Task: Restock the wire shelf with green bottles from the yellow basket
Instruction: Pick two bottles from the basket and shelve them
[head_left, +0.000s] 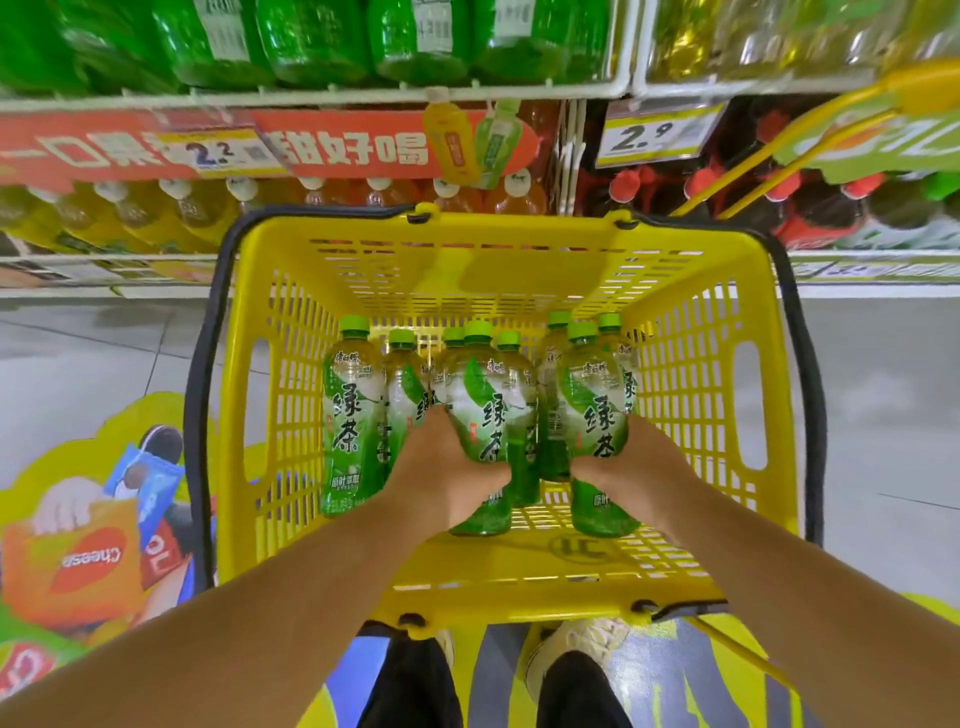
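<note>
A yellow basket (691, 415) sits on the floor below me, holding several green tea bottles upright. My left hand (441, 467) grips one green bottle (488, 405) near the basket's middle. Around another green bottle (592, 410), just to the right, my right hand (628, 462) is wrapped. More bottles (353, 410) stand at the left and behind. The white wire shelf (363, 96) runs across the top, with green bottles (311, 41) on it.
Lower shelves hold orange, yellow and red-capped bottles (779, 208) behind price tags (654, 137). The basket's long yellow handle (810, 140) slants up at the right. Grey floor tiles and a colourful floor sticker (88, 545) surround the basket. My shoes (571, 649) stand just before it.
</note>
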